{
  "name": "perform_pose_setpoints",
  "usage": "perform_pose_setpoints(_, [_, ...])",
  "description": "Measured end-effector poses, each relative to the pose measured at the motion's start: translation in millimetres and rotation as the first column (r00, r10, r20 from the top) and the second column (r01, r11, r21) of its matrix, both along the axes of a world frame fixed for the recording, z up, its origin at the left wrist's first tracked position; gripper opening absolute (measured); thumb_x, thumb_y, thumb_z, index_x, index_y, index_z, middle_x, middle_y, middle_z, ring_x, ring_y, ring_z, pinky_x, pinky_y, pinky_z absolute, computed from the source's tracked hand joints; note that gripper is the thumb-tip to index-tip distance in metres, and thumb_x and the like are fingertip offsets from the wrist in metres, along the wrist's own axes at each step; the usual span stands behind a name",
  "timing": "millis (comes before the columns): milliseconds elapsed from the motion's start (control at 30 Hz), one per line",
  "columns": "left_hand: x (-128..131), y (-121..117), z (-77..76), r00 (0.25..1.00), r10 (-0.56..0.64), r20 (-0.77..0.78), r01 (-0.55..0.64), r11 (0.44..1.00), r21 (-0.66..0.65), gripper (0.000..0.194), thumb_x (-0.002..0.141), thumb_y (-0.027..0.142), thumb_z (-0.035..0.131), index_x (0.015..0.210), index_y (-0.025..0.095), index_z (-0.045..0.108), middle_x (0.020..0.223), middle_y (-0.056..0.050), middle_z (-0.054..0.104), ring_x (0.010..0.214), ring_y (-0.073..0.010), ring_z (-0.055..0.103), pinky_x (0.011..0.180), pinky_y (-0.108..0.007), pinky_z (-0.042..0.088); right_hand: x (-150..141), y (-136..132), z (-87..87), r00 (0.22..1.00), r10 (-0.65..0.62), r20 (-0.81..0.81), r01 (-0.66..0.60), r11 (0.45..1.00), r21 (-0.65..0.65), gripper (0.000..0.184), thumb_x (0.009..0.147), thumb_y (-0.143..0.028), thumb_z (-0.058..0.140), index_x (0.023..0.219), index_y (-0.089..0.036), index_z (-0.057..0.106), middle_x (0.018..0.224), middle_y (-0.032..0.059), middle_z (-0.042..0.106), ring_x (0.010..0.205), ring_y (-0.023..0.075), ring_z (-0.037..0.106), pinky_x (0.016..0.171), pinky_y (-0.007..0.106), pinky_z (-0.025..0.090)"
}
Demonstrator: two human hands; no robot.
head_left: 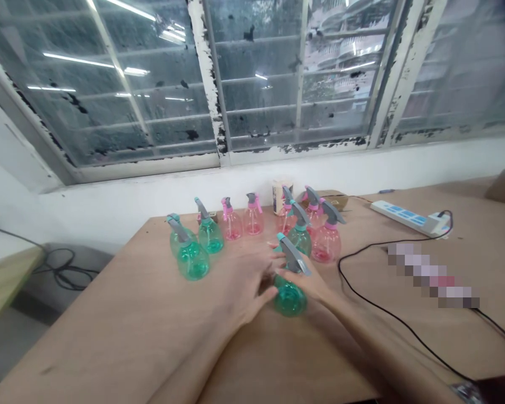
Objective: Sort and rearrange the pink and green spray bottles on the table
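A green spray bottle point(290, 298) with a grey trigger head stands near the middle of the table. My right hand point(312, 279) is wrapped around its upper part from the right, fingers at the front below the head. To its left is my left hand point(249, 297), smeared by motion, thumb and fingers apart, thumb close to the bottle's side. I cannot tell whether the thumb touches it. Just behind are another green spray bottle point(299, 240) and a pink spray bottle point(326, 245).
Several green spray bottles, one at the front point(193, 264), stand left. Pink spray bottles point(253, 220) line the back, near a white printed cup-like container point(279, 196). A power strip point(408, 217) and black cable point(374, 303) lie right. A barred window point(261, 84) is behind.
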State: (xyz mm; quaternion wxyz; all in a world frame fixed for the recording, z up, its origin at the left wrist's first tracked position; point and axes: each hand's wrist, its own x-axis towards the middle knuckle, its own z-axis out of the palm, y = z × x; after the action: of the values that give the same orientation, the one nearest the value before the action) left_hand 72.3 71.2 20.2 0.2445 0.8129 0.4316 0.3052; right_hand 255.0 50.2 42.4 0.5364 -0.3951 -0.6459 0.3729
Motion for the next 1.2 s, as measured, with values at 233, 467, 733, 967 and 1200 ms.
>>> perform_pose_setpoints(233, [-11,17,-8.3,0.845,0.429,0.321,-0.351,0.896,-0.273,0.060,0.087,0.063,0.026,0.100,0.015,0.060,0.071,-0.004,0.065,0.060,-0.0171,0.060,0.064,-0.031,0.048,7,10,5.3,0.999,-0.017,0.045,0.018,0.999,-0.031,0.059,0.071,-0.018,0.054,0.129,-0.026,0.049,0.116,0.0064,0.065,0.098,0.0224,0.064,0.079,0.037,0.054])
perform_pose_setpoints(467, [-17,24,-15.3,0.903,0.408,0.134,-0.388,0.909,-0.149,0.050,0.089,0.056,0.031,0.092,0.019,0.064,0.054,0.003,0.054,0.058,-0.0191,0.059,0.063,-0.028,0.041,13,16,-6.4,0.995,-0.104,0.015,0.104,0.995,0.003,0.058,0.070,-0.018,0.051,0.127,-0.025,0.049,0.108,0.0053,0.067,0.088,0.0197,0.066,0.077,0.036,0.053])
perform_pose_setpoints(733, [-14,31,-17.7,0.914,0.384,0.130,-0.352,0.911,-0.214,0.054,0.084,0.065,0.033,0.082,0.020,0.061,0.052,0.002,0.056,0.053,-0.0196,0.058,0.055,-0.028,0.042,12,15,-1.7,0.991,-0.135,0.003,0.135,0.991,0.009,0.053,0.071,-0.018,0.055,0.124,-0.025,0.051,0.113,0.0061,0.064,0.085,0.0187,0.065,0.075,0.033,0.052])
perform_pose_setpoints(967, [-14,34,-22.2,0.922,0.352,0.164,-0.295,0.910,-0.291,0.054,0.083,0.066,0.034,0.086,0.019,0.060,0.055,0.001,0.058,0.054,-0.0188,0.059,0.052,-0.027,0.044,11,17,-1.6,0.990,-0.141,0.023,0.142,0.990,-0.013,0.044,0.076,-0.031,0.064,0.118,-0.022,0.052,0.082,-0.0004,0.063,0.070,0.0149,0.061,0.069,0.030,0.051])
perform_pose_setpoints(1200, [-14,36,-25.6,0.918,0.346,0.192,-0.279,0.909,-0.309,0.055,0.084,0.066,0.034,0.086,0.018,0.061,0.054,0.001,0.059,0.054,-0.0180,0.060,0.050,-0.026,0.044,9,17,0.8,0.954,-0.290,0.071,0.284,0.955,0.084,0.017,0.075,-0.029,0.064,0.089,-0.022,0.058,0.083,0.0014,0.063,0.071,0.0157,0.060,0.067,0.029,0.049])
